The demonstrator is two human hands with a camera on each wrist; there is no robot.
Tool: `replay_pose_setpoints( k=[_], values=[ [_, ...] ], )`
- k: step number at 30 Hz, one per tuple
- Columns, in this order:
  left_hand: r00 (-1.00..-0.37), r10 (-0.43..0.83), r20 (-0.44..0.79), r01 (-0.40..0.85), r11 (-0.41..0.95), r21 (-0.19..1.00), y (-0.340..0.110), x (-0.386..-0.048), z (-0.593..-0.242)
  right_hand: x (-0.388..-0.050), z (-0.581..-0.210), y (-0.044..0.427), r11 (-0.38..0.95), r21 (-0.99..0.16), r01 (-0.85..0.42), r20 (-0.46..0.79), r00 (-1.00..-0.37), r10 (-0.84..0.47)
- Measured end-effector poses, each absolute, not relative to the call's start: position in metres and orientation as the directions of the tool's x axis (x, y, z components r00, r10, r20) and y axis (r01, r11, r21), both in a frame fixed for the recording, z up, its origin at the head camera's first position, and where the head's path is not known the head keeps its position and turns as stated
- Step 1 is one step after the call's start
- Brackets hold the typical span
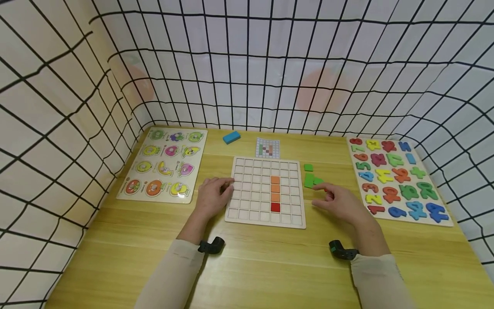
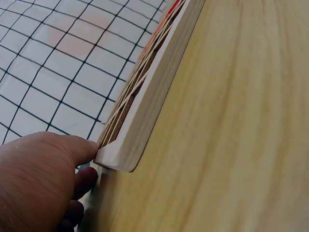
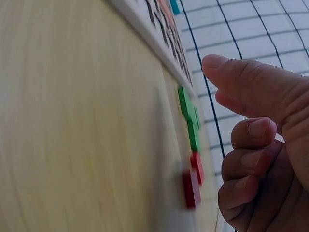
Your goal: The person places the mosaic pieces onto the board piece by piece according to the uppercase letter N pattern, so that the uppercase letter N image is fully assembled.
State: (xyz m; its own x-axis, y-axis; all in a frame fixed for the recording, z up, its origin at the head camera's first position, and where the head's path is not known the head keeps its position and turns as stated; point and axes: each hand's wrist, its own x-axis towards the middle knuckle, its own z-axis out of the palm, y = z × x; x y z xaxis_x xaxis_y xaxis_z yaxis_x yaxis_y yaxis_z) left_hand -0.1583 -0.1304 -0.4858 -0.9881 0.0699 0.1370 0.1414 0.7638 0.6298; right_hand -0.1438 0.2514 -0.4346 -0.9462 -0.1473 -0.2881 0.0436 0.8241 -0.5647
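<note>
A wooden grid board (image 1: 287,214) lies between the hands, with several orange tiles (image 1: 275,188) and one red tile (image 1: 275,207) stacked in one column. My left hand (image 1: 213,196) holds the board's left edge; its thumb (image 2: 79,149) touches the rim by a corner in the left wrist view. Right of the board, my right hand (image 1: 341,205) hovers with thumb and index finger apart and nothing between them. Beside its fingertips are green tiles (image 1: 309,180), some overlapping, and a separate green square (image 1: 308,167). Red tiles (image 3: 191,188) beyond them are mostly hidden by the hand in the head view.
A small printed pattern card (image 1: 267,148) stands behind the board, with a blue block (image 1: 231,137) to its left. A fruit puzzle board (image 1: 160,165) lies at the left, a number puzzle board (image 1: 397,180) at the right. Black netting (image 1: 247,64) borders the table.
</note>
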Motion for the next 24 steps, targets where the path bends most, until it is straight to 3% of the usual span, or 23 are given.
replay_pose_setpoints(
  k=[10, 24],
  values=[
    [-0.989, 0.069, 0.133, 0.139, 0.757, 0.639, -0.131, -0.158, -0.485, -0.135, -0.439, 0.287, 0.836, -0.532, 0.134, -0.319, -0.946, -0.052],
    [-0.989, 0.072, 0.126, 0.136, 0.764, 0.631, -0.131, -0.158, -0.486, -0.134, -0.447, 0.301, 0.841, -0.512, 0.175, -0.357, -0.934, -0.023]
  ],
)
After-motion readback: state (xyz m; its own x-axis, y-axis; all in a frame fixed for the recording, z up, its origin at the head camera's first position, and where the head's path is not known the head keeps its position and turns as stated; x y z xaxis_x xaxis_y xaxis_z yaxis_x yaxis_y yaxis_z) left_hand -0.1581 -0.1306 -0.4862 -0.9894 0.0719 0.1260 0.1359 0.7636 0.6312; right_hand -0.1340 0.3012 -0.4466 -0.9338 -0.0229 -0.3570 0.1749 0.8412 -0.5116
